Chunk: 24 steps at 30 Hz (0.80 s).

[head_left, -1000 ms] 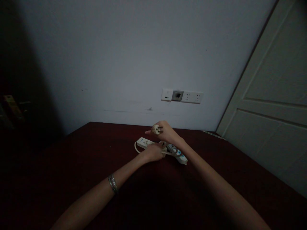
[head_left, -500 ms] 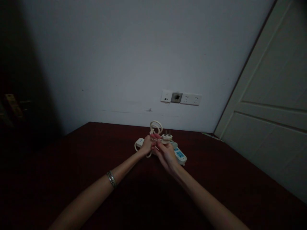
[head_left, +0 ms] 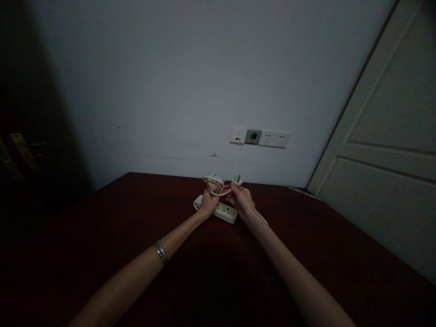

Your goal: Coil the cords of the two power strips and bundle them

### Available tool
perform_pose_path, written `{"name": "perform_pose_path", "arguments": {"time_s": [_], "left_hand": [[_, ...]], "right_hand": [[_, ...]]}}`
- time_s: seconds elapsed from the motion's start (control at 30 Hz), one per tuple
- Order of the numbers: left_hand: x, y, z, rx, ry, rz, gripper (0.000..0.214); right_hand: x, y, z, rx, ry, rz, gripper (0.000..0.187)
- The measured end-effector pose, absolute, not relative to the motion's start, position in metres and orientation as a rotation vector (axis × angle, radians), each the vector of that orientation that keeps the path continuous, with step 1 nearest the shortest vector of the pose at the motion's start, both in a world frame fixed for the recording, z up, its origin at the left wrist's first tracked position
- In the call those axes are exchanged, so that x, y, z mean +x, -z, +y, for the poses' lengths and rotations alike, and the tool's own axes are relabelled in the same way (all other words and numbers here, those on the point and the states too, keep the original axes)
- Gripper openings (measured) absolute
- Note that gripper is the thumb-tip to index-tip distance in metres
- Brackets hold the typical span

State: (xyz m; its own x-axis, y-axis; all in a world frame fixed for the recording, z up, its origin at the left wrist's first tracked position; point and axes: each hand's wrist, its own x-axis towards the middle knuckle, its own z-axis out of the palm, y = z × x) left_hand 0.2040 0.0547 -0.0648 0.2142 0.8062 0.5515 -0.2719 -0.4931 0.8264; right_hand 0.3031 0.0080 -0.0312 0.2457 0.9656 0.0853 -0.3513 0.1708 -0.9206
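A looped white power cord (head_left: 214,185) is gripped in my left hand (head_left: 208,202), its coils standing above the fingers. My right hand (head_left: 241,199) is closed on the white plug (head_left: 237,182) at the cord's end, with its metal pins pointing up. Below and between the hands, a white power strip (head_left: 225,212) lies on the dark red table. Part of the strip is hidden by my left hand. Just the edge of a second white strip (head_left: 262,219) shows beside my right wrist.
The dark red table (head_left: 163,218) meets a grey wall (head_left: 170,91) at its far edge. Wall sockets (head_left: 273,139) and a grey wall plate (head_left: 253,136) sit above it. A pale panelled door (head_left: 388,168) stands at the right; a dark door with a brass-coloured lock plate (head_left: 23,150) is at the left.
My hands have moved apart and up from the strips. The cord now forms a bundle of coils in my left hand, and more of the near power strip shows.
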Motion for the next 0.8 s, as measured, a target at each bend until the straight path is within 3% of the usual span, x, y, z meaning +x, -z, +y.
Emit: {"name": "perform_pose_path", "arguments": {"time_s": [0.33, 0.8], "left_hand": [[0.199, 0.067, 0.059, 1.652, -1.307, 0.617, 0.023], [0.194, 0.055, 0.057, 1.309, -1.147, 0.610, 0.044]], "right_hand": [[0.322, 0.029, 0.013, -1.115, -1.034, -0.965, 0.008], [0.310, 0.045, 0.012, -0.941, -1.075, -0.785, 0.016]]}}
